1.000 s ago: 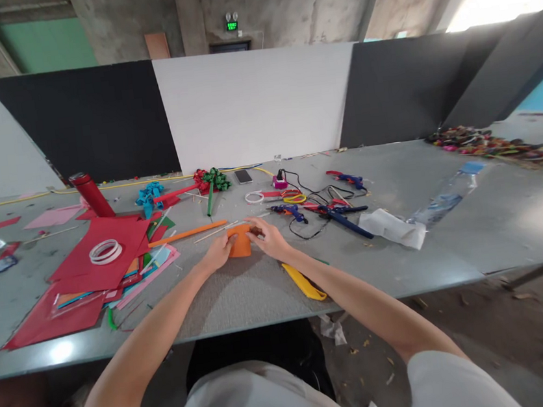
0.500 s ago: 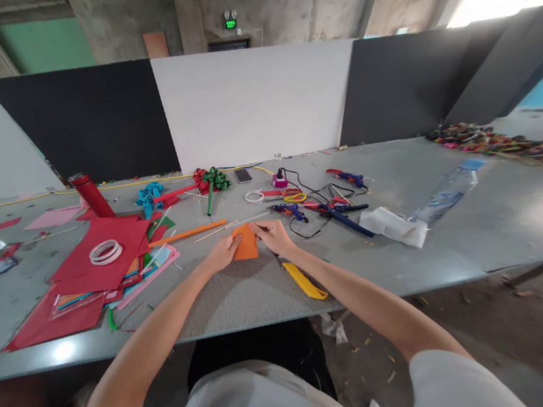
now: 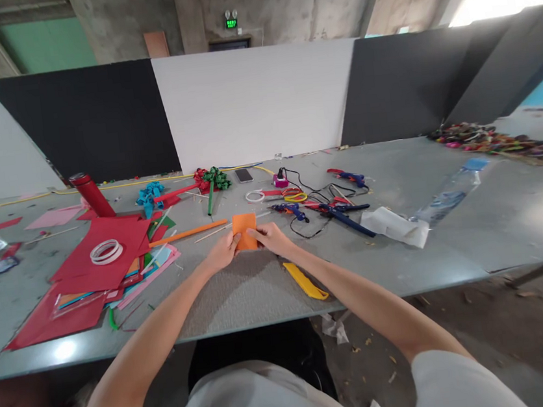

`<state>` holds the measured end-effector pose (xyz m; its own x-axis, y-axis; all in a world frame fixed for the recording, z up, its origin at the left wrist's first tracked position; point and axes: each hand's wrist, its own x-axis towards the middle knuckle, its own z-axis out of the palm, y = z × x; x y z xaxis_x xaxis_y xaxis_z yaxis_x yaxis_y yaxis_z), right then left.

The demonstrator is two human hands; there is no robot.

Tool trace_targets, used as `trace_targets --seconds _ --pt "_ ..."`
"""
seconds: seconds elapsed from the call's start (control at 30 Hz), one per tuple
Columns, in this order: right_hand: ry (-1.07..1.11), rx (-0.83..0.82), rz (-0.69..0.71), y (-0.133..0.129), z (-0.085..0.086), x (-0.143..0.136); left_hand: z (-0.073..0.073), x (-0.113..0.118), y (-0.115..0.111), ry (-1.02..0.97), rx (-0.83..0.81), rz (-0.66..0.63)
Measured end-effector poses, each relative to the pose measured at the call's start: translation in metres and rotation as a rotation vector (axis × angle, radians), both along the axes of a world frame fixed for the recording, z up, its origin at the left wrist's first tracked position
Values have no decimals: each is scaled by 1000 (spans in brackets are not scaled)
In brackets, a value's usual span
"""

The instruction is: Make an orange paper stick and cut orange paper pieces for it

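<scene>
A small folded-looking piece of orange paper (image 3: 245, 226) is held up above the table, in the middle of the view. My left hand (image 3: 223, 251) pinches its lower left edge, the thumb lying on the near face. At the lower right edge my right hand (image 3: 273, 238) grips it the same way. The fingers behind the paper are hidden. Left of my hands lies a rolled orange paper stick (image 3: 189, 232), with a thin wooden stick (image 3: 213, 233) close by. A yellow utility knife (image 3: 304, 281) rests on the table below my right hand.
Red paper sheets (image 3: 99, 242) bear white tape rolls (image 3: 106, 252) at the left, beside a red flask (image 3: 91, 195). Glue guns (image 3: 290, 210) with black cables, blue-handled pliers (image 3: 352, 220), white tissue (image 3: 396, 227) and a plastic bottle (image 3: 451, 193) lie to the right.
The orange paper has risen a little in my hands. My grip on it has shifted from its upper edges to its lower part, with both thumbs on the near face.
</scene>
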<state>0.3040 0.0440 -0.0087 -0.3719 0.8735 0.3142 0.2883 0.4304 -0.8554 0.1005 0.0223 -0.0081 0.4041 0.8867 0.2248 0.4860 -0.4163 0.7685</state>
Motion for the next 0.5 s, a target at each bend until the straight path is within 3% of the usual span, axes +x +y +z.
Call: trace_targets --seconds 0.1,0.2,0.3,0.4,0.5 --pt "-80 -11 10 0 -2 2 -1 1 0 -21 -8 12" --pt "-10 -41 -8 1 -2 1 -2 3 0 -59 -6 20" --pt "70 -178 97 0 -3 -1 -2 2 1 -86 -12 30" --pt "6 -326 226 -3 -2 -2 -2 1 2 -107 -21 74" --pt "-48 -370 239 -6 0 -1 -3 0 5 -125 -59 70"
